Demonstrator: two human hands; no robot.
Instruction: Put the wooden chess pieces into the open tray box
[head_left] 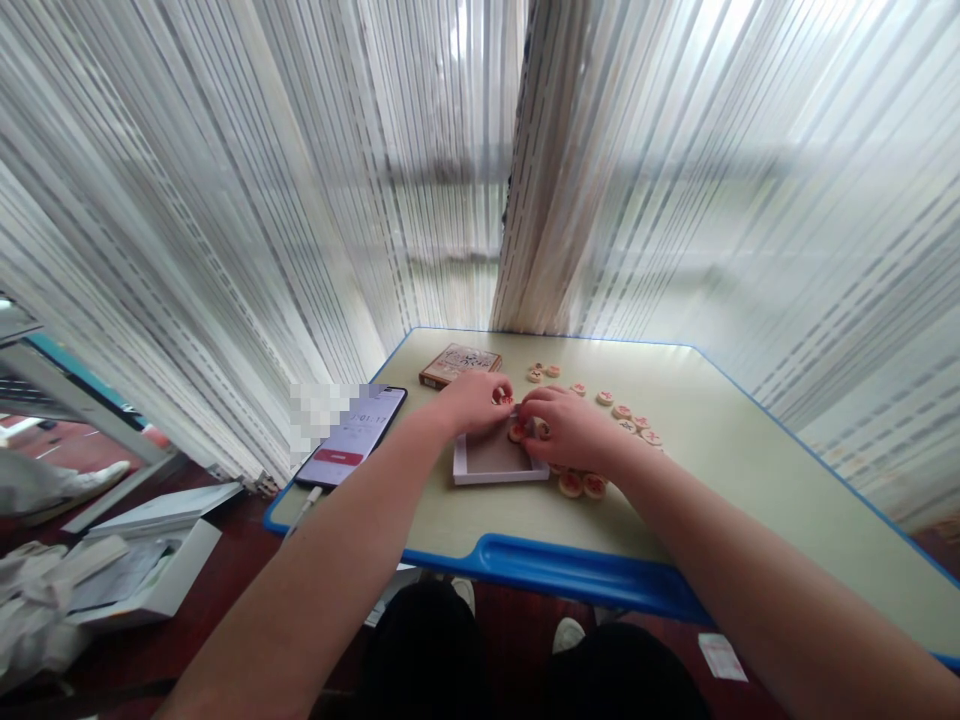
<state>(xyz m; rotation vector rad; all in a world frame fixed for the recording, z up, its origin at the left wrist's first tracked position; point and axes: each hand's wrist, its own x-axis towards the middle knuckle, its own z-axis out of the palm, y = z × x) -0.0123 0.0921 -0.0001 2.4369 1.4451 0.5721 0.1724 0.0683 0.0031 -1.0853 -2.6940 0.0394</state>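
My left hand (474,402) rests at the far edge of a shallow open box (491,462) and its fingers pinch a round wooden game piece (501,397) with red marking. My right hand (571,430) is curled over the box's right side, fingers closed around another round piece (517,432) just inside the box. Several more round pieces (626,412) lie scattered on the table to the right, and two (583,486) sit by my right wrist.
A pale table (735,480) with a blue rim stands against striped curtains. The box's brown lid (459,364) lies behind my left hand. A phone (352,435) with its cable lies at the table's left edge. Open cartons (142,560) sit on the floor at left.
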